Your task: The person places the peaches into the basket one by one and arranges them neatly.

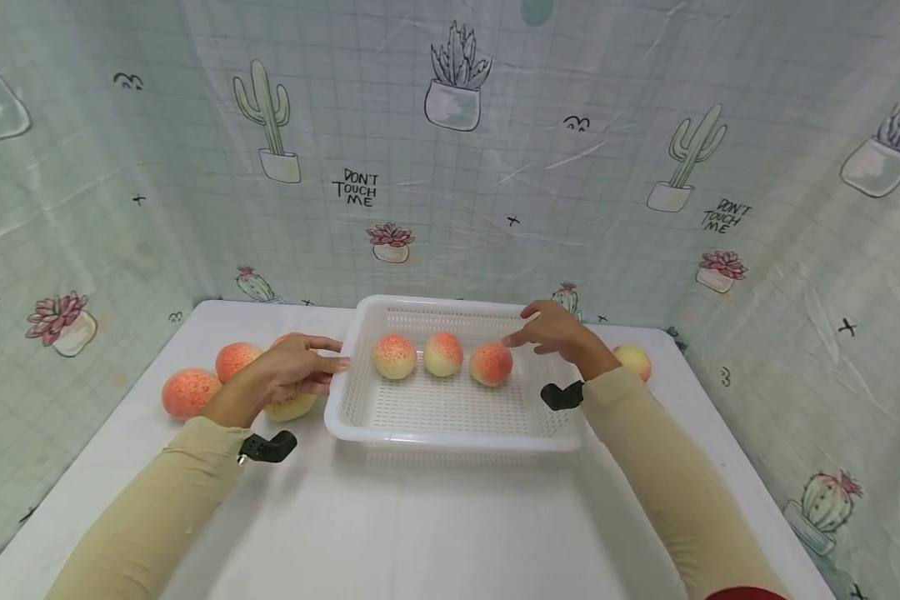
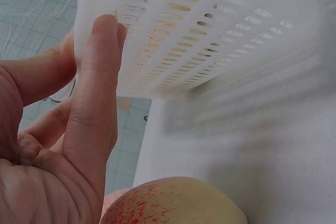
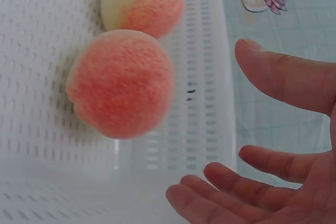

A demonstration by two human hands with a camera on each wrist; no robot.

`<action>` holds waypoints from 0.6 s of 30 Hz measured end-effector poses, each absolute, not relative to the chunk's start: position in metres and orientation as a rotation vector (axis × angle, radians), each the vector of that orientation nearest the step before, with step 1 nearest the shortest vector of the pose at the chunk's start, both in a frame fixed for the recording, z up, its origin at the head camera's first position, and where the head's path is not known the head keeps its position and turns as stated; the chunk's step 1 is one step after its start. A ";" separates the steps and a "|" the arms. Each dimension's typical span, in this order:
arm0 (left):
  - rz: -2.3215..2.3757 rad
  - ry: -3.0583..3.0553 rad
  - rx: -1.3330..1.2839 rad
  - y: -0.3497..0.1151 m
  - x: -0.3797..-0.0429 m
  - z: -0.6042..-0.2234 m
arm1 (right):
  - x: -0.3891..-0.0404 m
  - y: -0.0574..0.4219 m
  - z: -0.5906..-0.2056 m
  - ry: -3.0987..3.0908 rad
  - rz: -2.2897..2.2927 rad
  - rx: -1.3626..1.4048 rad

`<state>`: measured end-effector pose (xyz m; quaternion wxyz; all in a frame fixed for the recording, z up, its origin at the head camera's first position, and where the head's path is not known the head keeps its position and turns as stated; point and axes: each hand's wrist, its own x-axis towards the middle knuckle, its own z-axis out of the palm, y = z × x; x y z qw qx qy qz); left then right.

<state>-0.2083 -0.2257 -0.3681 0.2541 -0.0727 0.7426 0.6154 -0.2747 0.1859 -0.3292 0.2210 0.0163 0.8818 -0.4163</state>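
White basket [image 1: 450,438] with three peaches [image 1: 443,354]; left grip [image 1: 296,367] pinches rim, partly hiding loose peaches [image 1: 291,407]; right grip [image 1: 558,330] spread apart.

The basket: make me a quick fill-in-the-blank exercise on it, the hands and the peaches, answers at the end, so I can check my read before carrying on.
1. The basket holds ____ peaches.
2. The left hand grips the basket, while the right hand holds ____.
3. On the table, more peaches show left of the basket than ____ of it.

Missing words: three; nothing; right.
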 end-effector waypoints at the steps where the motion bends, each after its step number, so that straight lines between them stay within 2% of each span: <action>1: 1.672 2.017 -0.192 -0.226 -0.208 -0.368 | -0.275 0.189 -0.327 2.430 -1.171 0.038; 11: 1.659 2.036 -0.217 -0.225 -0.209 -0.368 | -0.269 0.223 -0.305 2.415 -1.306 0.016; 18: 1.668 2.020 -0.201 -0.225 -0.208 -0.368 | -0.268 0.246 -0.304 2.455 -1.272 0.093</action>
